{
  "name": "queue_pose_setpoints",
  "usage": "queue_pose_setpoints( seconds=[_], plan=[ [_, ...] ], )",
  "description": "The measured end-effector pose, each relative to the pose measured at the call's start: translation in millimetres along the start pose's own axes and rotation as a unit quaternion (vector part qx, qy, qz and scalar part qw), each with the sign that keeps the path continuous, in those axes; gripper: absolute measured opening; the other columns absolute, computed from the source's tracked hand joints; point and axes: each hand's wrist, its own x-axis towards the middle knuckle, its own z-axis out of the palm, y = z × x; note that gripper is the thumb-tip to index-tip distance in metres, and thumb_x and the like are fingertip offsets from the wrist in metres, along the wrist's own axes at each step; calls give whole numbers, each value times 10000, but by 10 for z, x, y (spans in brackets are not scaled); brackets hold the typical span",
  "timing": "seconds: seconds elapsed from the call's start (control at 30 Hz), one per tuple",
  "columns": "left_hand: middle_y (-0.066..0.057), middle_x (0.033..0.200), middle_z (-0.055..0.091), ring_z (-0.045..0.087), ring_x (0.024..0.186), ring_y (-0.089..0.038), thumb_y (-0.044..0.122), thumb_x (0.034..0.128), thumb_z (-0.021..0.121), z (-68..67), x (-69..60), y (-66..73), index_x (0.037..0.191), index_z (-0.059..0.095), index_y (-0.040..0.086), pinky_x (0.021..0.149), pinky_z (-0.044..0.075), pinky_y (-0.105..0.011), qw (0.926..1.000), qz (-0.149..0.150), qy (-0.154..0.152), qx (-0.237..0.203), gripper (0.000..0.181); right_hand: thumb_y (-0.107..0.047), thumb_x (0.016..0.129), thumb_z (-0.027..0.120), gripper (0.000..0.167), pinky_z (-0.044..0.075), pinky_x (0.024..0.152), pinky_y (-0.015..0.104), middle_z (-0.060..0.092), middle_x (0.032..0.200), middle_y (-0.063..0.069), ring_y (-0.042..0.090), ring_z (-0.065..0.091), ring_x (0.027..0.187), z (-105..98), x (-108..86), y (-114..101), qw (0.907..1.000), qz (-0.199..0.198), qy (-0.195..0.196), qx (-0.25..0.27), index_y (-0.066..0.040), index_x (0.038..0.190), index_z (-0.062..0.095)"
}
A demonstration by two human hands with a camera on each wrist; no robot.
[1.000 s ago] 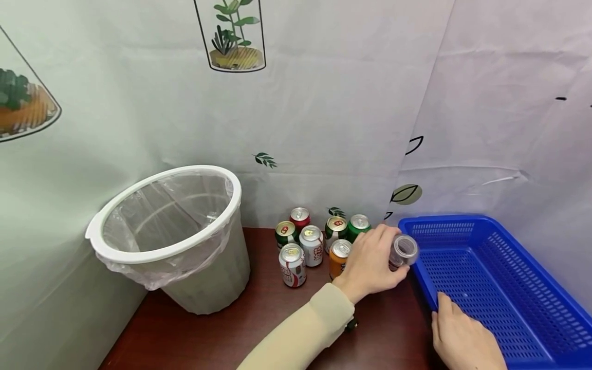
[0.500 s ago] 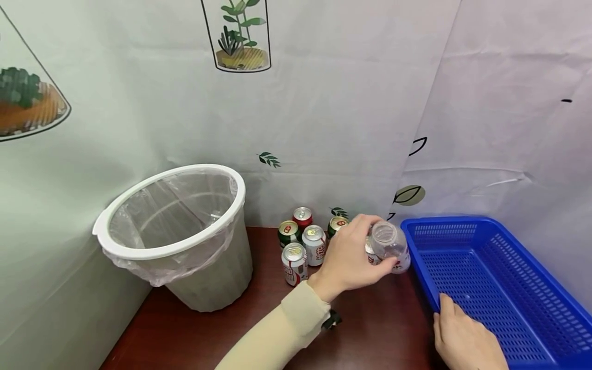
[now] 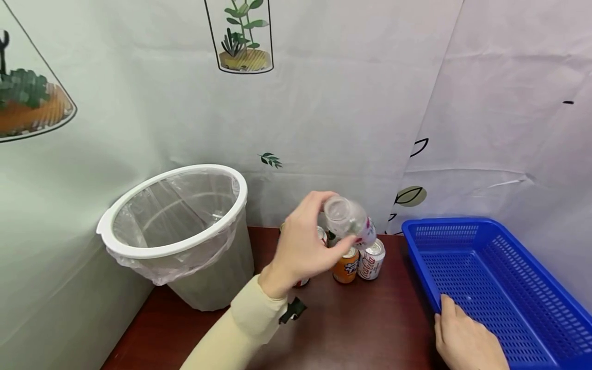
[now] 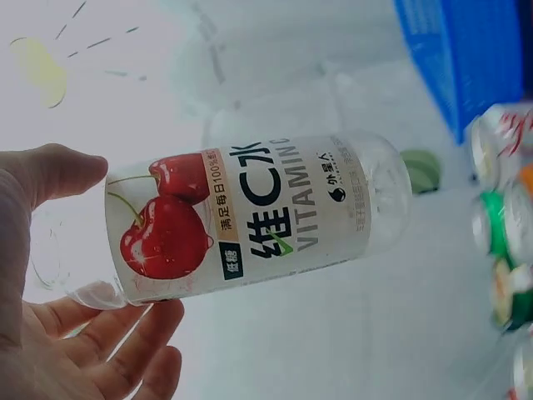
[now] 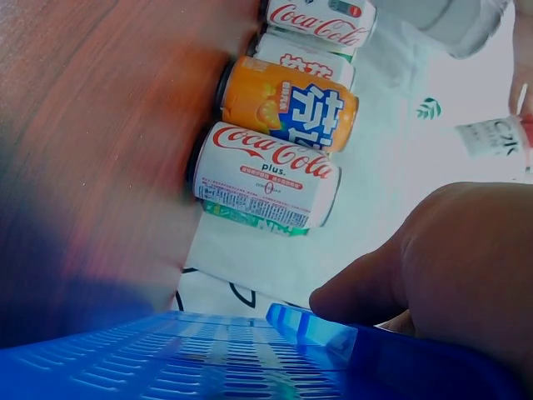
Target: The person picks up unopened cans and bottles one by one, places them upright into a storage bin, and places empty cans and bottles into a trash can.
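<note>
In the head view my left hand [image 3: 302, 239] grips a clear plastic bottle [image 3: 348, 220] near its uncapped neck, tilted above the cans. The left wrist view shows the bottle's white label [image 4: 250, 212] with red cherries, and no liquid can be seen inside. My right hand [image 3: 469, 334] holds the near left rim of a blue plastic basket [image 3: 423, 277], thumb over the edge in the right wrist view. Below the bottle stand an orange can [image 3: 344, 270] and a white Coca-Cola can [image 3: 371, 261]. Other cans are partly hidden behind my left hand.
At the left stands a bin with a white rim [image 3: 104, 226] and a clear liner. A printed curtain [image 3: 333, 103] hangs behind the dark red table [image 3: 361, 324]. The blue basket takes up the right side.
My left hand has lifted the bottle from beside the basket and carried it left and up, tilting it. The white Coca-Cola can has come into view. My right hand stays on the basket rim.
</note>
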Motion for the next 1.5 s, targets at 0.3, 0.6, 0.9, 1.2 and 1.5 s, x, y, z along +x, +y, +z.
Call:
queue_pose_setpoints(
  seconds=[0.3, 0.6, 0.9, 1.2, 1.5],
  plan=[
    [-28, 1160, 662, 639, 1026, -133, 277, 731, 876, -607, 51, 25, 1271, 608, 45, 904, 527, -309, 9959, 160, 842, 273, 646, -163, 989, 585, 451, 483, 521, 584, 683, 998, 310, 433, 663, 663, 35, -17, 13, 9999, -60, 146, 10, 139, 1301, 462],
    [-132, 1152, 686, 642, 1027, -233, 284, 730, 829, -1153, 34, 109, 1270, 618, -42, 922, 482, -280, 9808, 225, 1771, 782, 664, -163, 986, 590, 451, 487, 537, 600, 681, 1024, 320, 450, 667, 682, 39, -15, 21, 9997, -85, 217, 2, 133, 1304, 466],
    [-92, 1117, 688, 607, 970, -97, 208, 714, 833, -1563, -30, 59, 1233, 622, -89, 880, 448, -165, 9635, -341, 2437, 1051, 633, -163, 990, 582, 453, 493, 540, 598, 683, 1036, 328, 448, 671, 685, 28, -3, 8, 9999, -69, 158, -10, 142, 1304, 466],
    [265, 1088, 604, 570, 918, 17, 186, 706, 848, -1821, -149, -91, 1229, 671, 4, 839, 427, -145, 9439, -707, 2938, 1329, 581, -167, 993, 578, 457, 493, 538, 590, 680, 1025, 320, 437, 671, 688, 21, 6, 9, 10000, -28, 51, -23, 141, 1310, 461],
    [308, 1067, 569, 526, 890, 66, 197, 683, 868, -1982, -257, -272, 1245, 682, 76, 831, 397, -132, 9280, -1171, 3018, 1844, 604, -168, 1002, 568, 467, 508, 563, 587, 680, 1039, 322, 432, 681, 716, 14, 21, 13, 9999, 25, -165, -26, 153, 1322, 453]
  ],
)
